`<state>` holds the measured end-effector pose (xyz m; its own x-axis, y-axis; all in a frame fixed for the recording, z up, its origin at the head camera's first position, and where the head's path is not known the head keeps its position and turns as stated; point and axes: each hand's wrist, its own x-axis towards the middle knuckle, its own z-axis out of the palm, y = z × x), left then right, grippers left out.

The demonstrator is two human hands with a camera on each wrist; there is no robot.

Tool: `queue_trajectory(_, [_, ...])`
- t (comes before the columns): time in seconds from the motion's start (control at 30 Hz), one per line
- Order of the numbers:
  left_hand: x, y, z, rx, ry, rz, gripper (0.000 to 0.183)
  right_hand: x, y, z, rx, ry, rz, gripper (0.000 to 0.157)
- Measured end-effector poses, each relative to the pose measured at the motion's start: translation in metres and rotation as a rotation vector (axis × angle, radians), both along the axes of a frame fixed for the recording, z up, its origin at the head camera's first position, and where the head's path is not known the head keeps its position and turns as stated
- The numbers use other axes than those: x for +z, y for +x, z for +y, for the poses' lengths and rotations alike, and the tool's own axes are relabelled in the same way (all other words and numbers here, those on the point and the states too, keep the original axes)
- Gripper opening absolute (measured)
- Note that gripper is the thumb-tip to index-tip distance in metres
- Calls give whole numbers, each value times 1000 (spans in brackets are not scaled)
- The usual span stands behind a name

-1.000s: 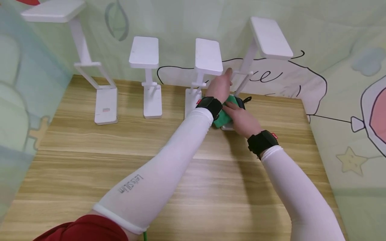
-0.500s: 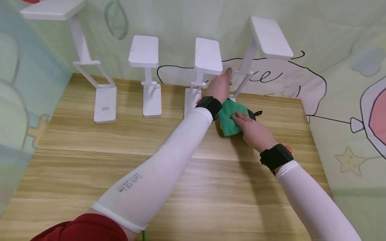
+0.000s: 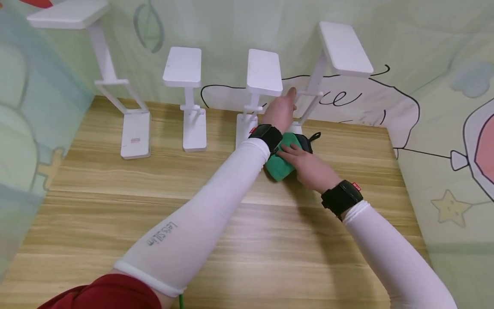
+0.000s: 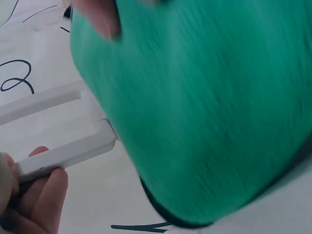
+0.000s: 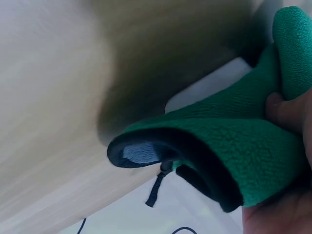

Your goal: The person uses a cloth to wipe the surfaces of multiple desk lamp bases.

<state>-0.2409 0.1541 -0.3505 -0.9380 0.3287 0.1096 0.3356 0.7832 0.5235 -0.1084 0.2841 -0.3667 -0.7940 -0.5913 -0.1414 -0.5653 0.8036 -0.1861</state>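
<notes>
At the back right of the table stands a white folding desk lamp [image 3: 345,49]. My left hand [image 3: 279,112] grips a bar of its arm; the left wrist view shows curled fingers [image 4: 51,195] around that bar [image 4: 68,155]. In my right hand [image 3: 314,171] is a green cleaning cloth [image 3: 279,168] with black edging and a hanging loop. It lies over the lamp's base, which is mostly hidden in the head view. The right wrist view shows the folded cloth [image 5: 229,151] between thumb and fingers, with part of the white base [image 5: 209,87] behind it.
Three more white lamps stand along the back wall: a tall one [image 3: 136,136] at far left, a shorter one [image 3: 194,131], and another [image 3: 264,71] close beside my left wrist. Printed fabric walls [image 3: 455,141] enclose the wooden table [image 3: 239,257].
My right hand and the cloth shifted toward the front right, then back left across the lamp's base. My left hand kept its grip on the lamp's bar.
</notes>
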Motion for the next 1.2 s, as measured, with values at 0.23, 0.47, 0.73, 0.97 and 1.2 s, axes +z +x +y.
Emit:
queue_trajectory(0.23, [2, 0, 0, -16, 24, 2, 34, -3, -31, -4, -24, -28, 40, 51])
queue_trajectory(0.47, [3, 0, -1, -38, 33, 9, 33, 1, -38, -3, -109, -33, 30, 51])
queue_trajectory(0.73, [4, 1, -2, -33, 42, 8, 33, 5, -30, 6, -158, -9, 10, 54])
queue_trajectory(0.97, [4, -1, -5, -29, 38, 16, 35, 8, -11, 12, -207, 6, -8, 60])
queue_trajectory(1.2, [2, 0, -7, -41, 47, 11, 33, 13, 18, 20, -241, 39, -84, 65])
